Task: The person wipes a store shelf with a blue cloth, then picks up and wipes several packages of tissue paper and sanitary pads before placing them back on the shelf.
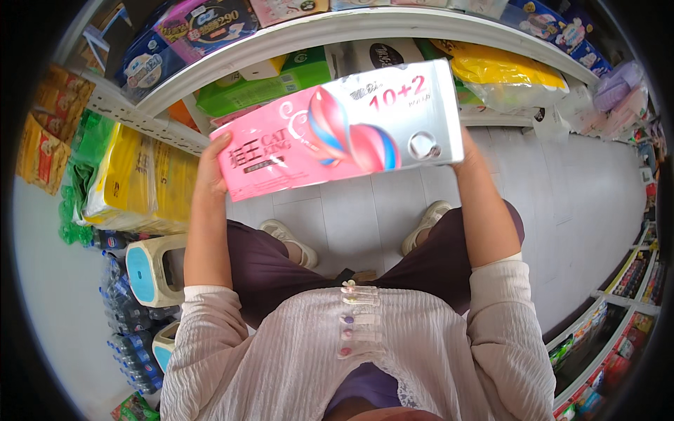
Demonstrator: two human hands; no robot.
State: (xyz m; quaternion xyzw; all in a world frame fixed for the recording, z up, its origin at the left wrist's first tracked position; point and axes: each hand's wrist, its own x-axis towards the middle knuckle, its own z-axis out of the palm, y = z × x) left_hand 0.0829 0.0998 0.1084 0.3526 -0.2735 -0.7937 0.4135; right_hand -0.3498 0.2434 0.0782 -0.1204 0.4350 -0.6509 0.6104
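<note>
A long plastic-wrapped paper roll pack (pixel 337 134), pink on one side and silver-white on the other, is held up in front of me at a slant. Its left end is gripped by my left hand (pixel 213 163), the thumb lying over the pink front. At the silver end my right hand (pixel 467 150) supports the pack from the side; most of its fingers are hidden behind the wrapping. The pack bears large printing and a ribbon-like picture. Beyond it, a low white shelf (pixel 337 26) runs across the view.
Green packs (pixel 263 87) and a yellow-topped pack (pixel 505 66) lie under the shelf board. To my left are yellow bundles (pixel 147 179), a plastic stool (pixel 152 268) and bottled drinks (pixel 124 294). Shelving with goods (pixel 600 337) stands at right. Grey tiled floor (pixel 350 210) lies beneath.
</note>
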